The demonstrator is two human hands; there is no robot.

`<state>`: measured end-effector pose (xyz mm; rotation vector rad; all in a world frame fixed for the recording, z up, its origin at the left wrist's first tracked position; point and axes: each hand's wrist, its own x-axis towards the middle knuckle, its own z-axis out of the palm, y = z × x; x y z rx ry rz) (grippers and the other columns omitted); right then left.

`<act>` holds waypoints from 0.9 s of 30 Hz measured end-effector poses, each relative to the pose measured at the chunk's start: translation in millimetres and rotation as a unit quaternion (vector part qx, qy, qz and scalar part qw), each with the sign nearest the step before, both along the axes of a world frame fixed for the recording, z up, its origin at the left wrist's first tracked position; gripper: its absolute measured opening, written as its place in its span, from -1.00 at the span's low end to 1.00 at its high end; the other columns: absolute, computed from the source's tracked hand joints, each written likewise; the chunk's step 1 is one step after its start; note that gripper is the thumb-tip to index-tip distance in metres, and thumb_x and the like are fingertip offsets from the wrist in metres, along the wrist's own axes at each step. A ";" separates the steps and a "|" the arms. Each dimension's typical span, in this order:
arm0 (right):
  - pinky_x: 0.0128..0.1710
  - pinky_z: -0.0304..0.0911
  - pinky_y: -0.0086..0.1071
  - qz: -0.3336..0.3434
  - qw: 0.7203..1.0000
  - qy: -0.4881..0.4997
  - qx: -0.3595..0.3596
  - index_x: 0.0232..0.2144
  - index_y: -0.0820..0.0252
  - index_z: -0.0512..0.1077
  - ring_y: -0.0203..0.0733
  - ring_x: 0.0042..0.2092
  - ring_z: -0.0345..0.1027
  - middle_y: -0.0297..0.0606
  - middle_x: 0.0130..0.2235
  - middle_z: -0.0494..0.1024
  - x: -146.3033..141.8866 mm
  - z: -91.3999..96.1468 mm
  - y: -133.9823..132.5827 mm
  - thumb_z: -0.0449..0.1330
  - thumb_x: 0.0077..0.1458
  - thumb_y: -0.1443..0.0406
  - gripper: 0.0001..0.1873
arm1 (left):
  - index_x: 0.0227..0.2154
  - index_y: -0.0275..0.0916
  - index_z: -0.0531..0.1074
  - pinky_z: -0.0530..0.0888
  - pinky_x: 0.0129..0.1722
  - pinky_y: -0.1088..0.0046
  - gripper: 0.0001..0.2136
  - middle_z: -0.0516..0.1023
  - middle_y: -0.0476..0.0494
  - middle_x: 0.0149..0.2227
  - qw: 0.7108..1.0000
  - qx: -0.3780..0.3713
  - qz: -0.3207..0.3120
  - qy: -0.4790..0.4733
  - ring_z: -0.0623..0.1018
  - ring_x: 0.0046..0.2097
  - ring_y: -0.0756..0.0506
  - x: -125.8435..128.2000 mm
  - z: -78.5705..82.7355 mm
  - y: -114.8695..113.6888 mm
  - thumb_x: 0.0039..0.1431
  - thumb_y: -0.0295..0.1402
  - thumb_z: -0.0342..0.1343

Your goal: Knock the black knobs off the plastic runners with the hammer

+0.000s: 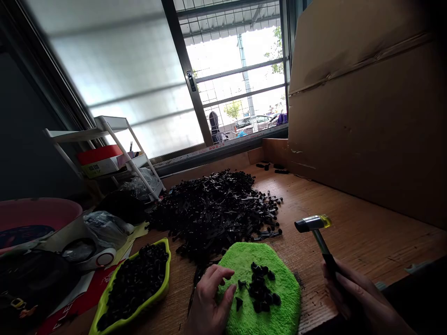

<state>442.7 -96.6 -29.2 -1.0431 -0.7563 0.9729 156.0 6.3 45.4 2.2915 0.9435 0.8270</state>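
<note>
White shelf rack (104,135) by window (118,60), red-lidded box (99,160) on it; pink basin (42,209) left; cardboard carton (363,116) right.

A shaggy lime-green cloth (268,307) carries small black plastic pieces (260,288), and a brighter yellow-green tray (165,272) rims a mass of the same black. The mallet (312,224) has a black-and-silver head with what looks like a yellow tip, above a black grip. The wooden bench (366,246) shows streaked orange-brown grain beside a dull brown cardboard sheet (359,121).
</note>
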 end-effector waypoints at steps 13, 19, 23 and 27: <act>-0.61 0.05 -0.43 0.026 0.998 -0.049 -0.005 -0.28 0.12 0.32 -0.31 -0.59 0.09 -0.39 -0.59 0.28 -2.2 6.5 -1.1 0.00 0.14 0.08 -0.73 | -0.43 -0.23 0.41 0.32 -0.40 0.50 -0.89 0.42 -0.07 -0.41 0.996 -0.044 0.081 -0.015 0.41 -0.38 -0.03 10.1 -10.5 17.5 0.09 -0.37 0.00; -0.58 0.06 -0.45 0.042 0.995 -0.087 0.014 -0.40 0.13 0.33 -0.33 -0.58 0.09 -0.38 -0.58 0.27 0.5 3.2 0.0 -0.09 0.19 0.10 -0.69 | -0.43 -0.22 0.39 0.33 -0.41 0.49 -0.85 0.37 -0.09 -0.43 0.997 0.002 0.040 -0.066 0.39 -0.40 -0.04 5.4 -22.9 0.2 0.08 -0.25 0.02; -0.58 0.04 -0.43 0.039 0.996 -0.084 0.007 -0.32 0.11 0.32 -0.32 -0.57 0.10 -0.40 -0.58 0.26 1.1 1.7 -0.5 -0.09 0.20 0.10 -0.71 | -0.48 -0.22 0.39 0.31 -0.36 0.45 -0.84 0.36 -0.11 -0.43 0.999 0.034 0.002 -0.016 0.40 -0.36 -0.07 5.2 -28.2 -3.9 0.09 -0.27 -0.01; -0.58 0.04 -0.42 0.050 0.995 -0.083 0.003 -0.34 0.12 0.33 -0.31 -0.57 0.10 -0.39 -0.56 0.27 0.3 4.6 -3.1 -0.07 0.18 0.06 -0.69 | -0.48 -0.22 0.37 0.31 -0.36 0.45 -0.88 0.35 -0.10 -0.43 1.000 0.025 0.008 -0.002 0.39 -0.37 -0.06 1.9 -25.9 -5.6 0.06 -0.32 0.00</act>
